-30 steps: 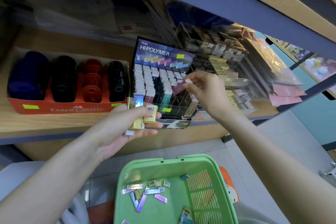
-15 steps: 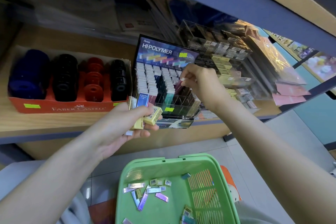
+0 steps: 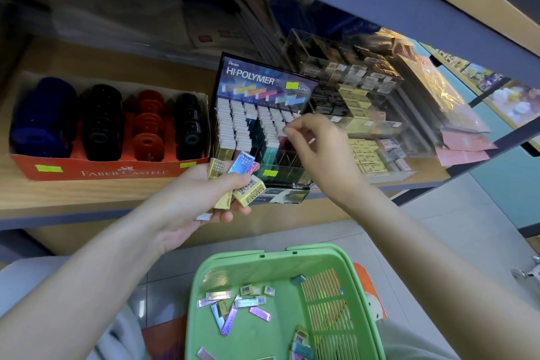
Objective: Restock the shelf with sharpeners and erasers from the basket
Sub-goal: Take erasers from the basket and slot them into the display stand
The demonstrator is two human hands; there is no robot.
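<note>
The black Hi-Polymer eraser display [image 3: 264, 83] stands on the wooden shelf [image 3: 96, 193], its slots partly filled with white-topped erasers. My right hand [image 3: 317, 149] hovers over its right columns, thumb and forefinger pinching the top end of a pink eraser [image 3: 284, 142] that sits in a slot. My left hand [image 3: 201, 193] is held palm up in front of the display and grips several erasers [image 3: 248, 190], yellow, blue and pink. Below, the green basket [image 3: 355, 280] holds several loose erasers [image 3: 233, 304].
A red Faber-Castell box [image 3: 122, 172] with blue, black and red sharpeners [image 3: 147, 126] stands left of the display. Clear acrylic bins of yellow and white erasers [image 3: 365, 123] stand to its right. An upper shelf edge [image 3: 380, 9] hangs overhead. Tiled floor lies below.
My right hand carried the pink eraser to the display and lowered it into a slot. My left hand stayed in front of the display with its erasers, shifting slightly.
</note>
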